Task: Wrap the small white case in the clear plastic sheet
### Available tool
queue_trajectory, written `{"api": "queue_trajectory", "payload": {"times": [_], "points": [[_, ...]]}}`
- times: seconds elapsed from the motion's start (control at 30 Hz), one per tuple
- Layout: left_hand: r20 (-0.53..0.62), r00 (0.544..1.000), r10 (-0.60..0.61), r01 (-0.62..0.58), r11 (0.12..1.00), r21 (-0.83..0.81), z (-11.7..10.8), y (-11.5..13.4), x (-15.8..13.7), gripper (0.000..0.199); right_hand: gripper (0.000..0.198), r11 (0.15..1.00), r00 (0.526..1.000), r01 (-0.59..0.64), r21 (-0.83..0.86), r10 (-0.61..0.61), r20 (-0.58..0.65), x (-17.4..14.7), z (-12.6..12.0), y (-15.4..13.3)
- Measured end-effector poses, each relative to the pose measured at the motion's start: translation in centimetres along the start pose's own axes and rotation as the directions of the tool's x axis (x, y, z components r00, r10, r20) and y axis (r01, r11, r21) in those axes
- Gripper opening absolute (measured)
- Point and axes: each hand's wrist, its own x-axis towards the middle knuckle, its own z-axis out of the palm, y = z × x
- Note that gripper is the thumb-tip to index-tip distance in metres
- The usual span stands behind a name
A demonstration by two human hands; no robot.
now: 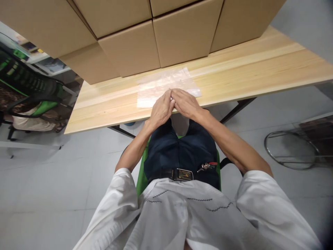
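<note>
A thin, shiny see-through plastic sheet or bag (161, 83) lies flat near the front edge of the wooden table (101, 104). My left hand (163, 108) rests on its near edge, fingers stretched and close together. From the other side my right hand (185, 103) lies over the same edge, also with straight fingers. The fingertips of both hands meet at the middle, and the thumbs come close below them. Nothing held shows in either hand, though the space under the palms is hidden.
Stacked brown cardboard boxes (187, 34) stand along the back of the table. Left of it is a black and green chair (28, 80) with a seated person partly in view. A round metal stool frame (291, 149) is on the floor at right.
</note>
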Motion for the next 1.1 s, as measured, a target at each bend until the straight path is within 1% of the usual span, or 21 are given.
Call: {"api": "queue_trajectory", "payload": {"times": [0.03, 0.1, 0.2, 0.3, 0.47, 0.6, 0.67, 0.77, 0.83, 0.87, 0.93, 1.0, 1.03, 1.1], "points": [[0.024, 1.0, -0.012, 0.012, 0.999, 0.03, 0.4, 0.1, -0.1, 0.087, 0.065, 1.0, 1.0, -0.016, 0.005, 0.015, 0.022, -0.2, 0.2, 0.1], [0.08, 0.995, -0.052, 0.044, 0.994, 0.1, 0.4, 0.0, -0.3, 0.087, 0.066, 0.999, 0.997, -0.044, 0.011, 0.044, 0.057, -0.6, 0.0, 0.5], [0.159, 0.977, -0.139, 0.105, 0.973, 0.205, -0.8, -0.5, -0.8, 0.091, 0.069, 0.998, 0.995, -0.05, 0.032, 0.047, 0.084, -1.1, -0.8, 1.1], [0.212, 0.955, -0.208, 0.143, 0.947, 0.286, -2.3, -0.9, -1.4, 0.093, 0.072, 0.998, 0.996, -0.052, 0.047, 0.048, 0.081, -1.6, -1.1, 2.0], [0.256, 0.92, -0.298, 0.2, 0.917, 0.346, -4.8, -1.7, -2.8, 0.097, 0.074, 0.996, 0.992, -0.085, 0.032, 0.082, 0.095, -2.6, -1.2, 4.1], [0.267, 0.889, -0.371, 0.255, 0.888, 0.384, -6.5, -2.5, -3.9, 0.105, 0.074, 0.997, 0.991, -0.082, 0.002, 0.081, 0.11, -3.7, -2.4, 5.2], [0.266, 0.883, -0.385, 0.264, 0.879, 0.396, -7.2, -3.0, -4.4, 0.107, 0.075, 0.996, 0.989, -0.088, -0.022, 0.09, 0.118, -4.3, -3.1, 5.6], [0.263, 0.888, -0.377, 0.253, 0.878, 0.407, -8.3, -3.8, -5.2, 0.105, 0.076, 0.988, 0.981, -0.129, -0.079, 0.139, 0.132, -5.3, -4.0, 6.7], [0.247, 0.896, -0.368, 0.245, 0.876, 0.416, -9.1, -4.4, -5.7, 0.098, 0.076, 0.978, 0.973, -0.172, -0.116, 0.186, 0.134, -5.9, -4.5, 7.6], [0.228, 0.905, -0.359, 0.242, 0.875, 0.418, -9.4, -4.7, -5.9, 0.092, 0.076, 0.973, 0.972, -0.191, -0.126, 0.206, 0.115, -6.1, -4.7, 7.8], [0.162, 0.935, -0.317, 0.23, 0.885, 0.404, -9.8, -5.0, -6.1, 0.083, 0.076, 0.97, 0.976, -0.209, -0.121, 0.215, 0.031, -6.4, -4.8, 7.7], [0.088, 0.968, -0.234, 0.189, 0.915, 0.356, -9.3, -4.7, -5.7, 0.081, 0.074, 0.981, 0.984, -0.171, -0.092, 0.166, -0.058, -6.1, -4.7, 6.6], [0.063, 0.981, -0.184, 0.155, 0.934, 0.322, -8.8, -4.2, -5.3, 0.083, 0.073, 0.988, 0.989, -0.133, -0.072, 0.127, -0.08, -5.8, -4.5, 5.7], [0.061, 0.995, -0.085, 0.068, 0.967, 0.247, -7.1, -3.0, -4.0, 0.087, 0.067, 0.998, 0.996, -0.054, -0.029, 0.051, -0.074, -4.8, -3.8, 3.7]]}}
